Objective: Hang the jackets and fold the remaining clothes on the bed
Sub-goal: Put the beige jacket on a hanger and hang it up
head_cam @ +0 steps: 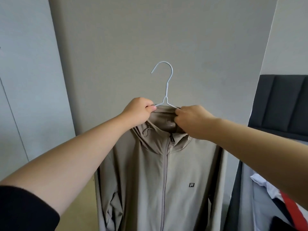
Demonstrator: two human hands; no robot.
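A beige zip-up jacket with a small dark chest logo hangs in front of me on a white wire hanger, zipped closed. The hanger's hook points up and to the left, free of any rail. My left hand grips the hanger's left arm together with the collar. At the right side of the collar my right hand pinches the fabric over the hanger's other arm. Both of my arms are stretched forward at chest height.
A grey wall panel stands straight ahead behind the jacket. A dark padded headboard and the bed lie at the right, with white and red clothes on it. Pale closet doors are at the left.
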